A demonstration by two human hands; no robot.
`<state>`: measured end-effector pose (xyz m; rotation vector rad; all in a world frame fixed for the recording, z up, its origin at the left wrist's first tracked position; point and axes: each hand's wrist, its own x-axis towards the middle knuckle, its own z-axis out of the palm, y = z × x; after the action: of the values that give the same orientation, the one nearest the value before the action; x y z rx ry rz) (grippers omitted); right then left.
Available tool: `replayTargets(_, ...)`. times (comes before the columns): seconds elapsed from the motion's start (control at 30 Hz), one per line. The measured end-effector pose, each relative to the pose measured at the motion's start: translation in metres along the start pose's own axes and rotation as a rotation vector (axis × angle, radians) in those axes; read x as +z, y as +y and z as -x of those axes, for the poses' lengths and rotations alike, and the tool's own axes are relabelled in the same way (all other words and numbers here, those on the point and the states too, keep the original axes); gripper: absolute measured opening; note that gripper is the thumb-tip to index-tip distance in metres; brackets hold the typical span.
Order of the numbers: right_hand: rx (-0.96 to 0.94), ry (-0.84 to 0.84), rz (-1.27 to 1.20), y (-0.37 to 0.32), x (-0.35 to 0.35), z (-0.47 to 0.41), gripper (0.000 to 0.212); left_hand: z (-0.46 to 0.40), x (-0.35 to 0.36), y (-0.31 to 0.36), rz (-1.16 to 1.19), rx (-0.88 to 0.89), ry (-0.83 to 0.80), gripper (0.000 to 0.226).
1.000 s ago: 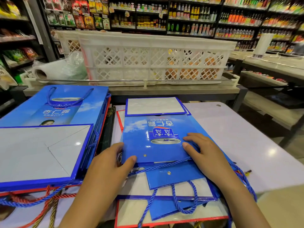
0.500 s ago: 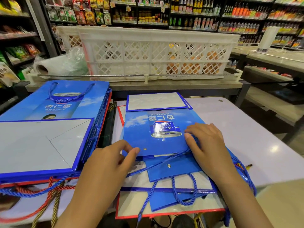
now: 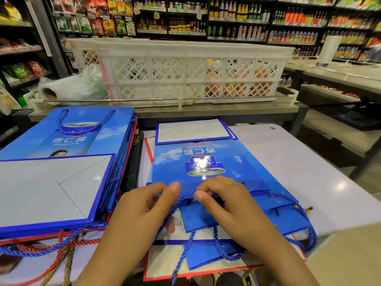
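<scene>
Left grip (image 3: 144, 211) and right grip (image 3: 233, 205) each pinched the cord (image 3: 181, 198) between them, fingers curled. Risk: a hard pull could tear the bag (image 3: 237, 162) beyond them or drag it askew.

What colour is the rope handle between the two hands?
Blue, a twisted cord; the head view shows it.

White crate (image 3: 185, 65) w/ fruit (image 3: 233, 87), prob.

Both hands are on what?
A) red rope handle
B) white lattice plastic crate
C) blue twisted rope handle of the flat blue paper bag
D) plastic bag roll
C: left hand and right hand both pinch the blue twisted rope handle at the near edge of the flat blue paper bag.
</scene>
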<state>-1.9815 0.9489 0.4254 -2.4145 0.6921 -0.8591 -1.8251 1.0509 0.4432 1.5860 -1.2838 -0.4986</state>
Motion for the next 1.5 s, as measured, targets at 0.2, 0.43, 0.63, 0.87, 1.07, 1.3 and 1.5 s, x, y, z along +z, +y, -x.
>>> replayTargets(0.2,0.097,0.157,0.001,0.004,-0.002,0.003,0.037,0.008,-0.002,-0.013,0.036,-0.032,-0.03,0.017)
replayTargets(0.43,0.314,0.347,-0.039,0.005,-0.004,0.005,0.032,0.012,-0.002,-0.018,0.05,0.003,0.035,0.023)
replayTargets(0.63,0.103,0.315,0.149,-0.005,-0.001,0.004,0.038,0.011,-0.003,-0.015,0.03,0.055,0.057,0.02)
replayTargets(0.87,0.078,0.002,-0.084,-0.019,0.011,0.002,0.03,0.011,0.001,-0.016,0.03,0.11,0.105,0.021)
replayTargets(1.07,0.109,0.102,-0.205,-0.017,0.004,0.001,0.013,0.012,0.002,-0.015,0.196,0.015,0.156,0.015)
replayTargets(1.3,0.05,0.058,-0.277,-0.025,0.011,-0.008,0.011,0.006,0.006,-0.006,0.251,0.045,0.216,0.009)
replayTargets(1.5,0.14,0.152,-0.299,-0.02,0.006,-0.016,0.01,-0.005,0.003,-0.034,-0.224,0.194,0.164,0.031)
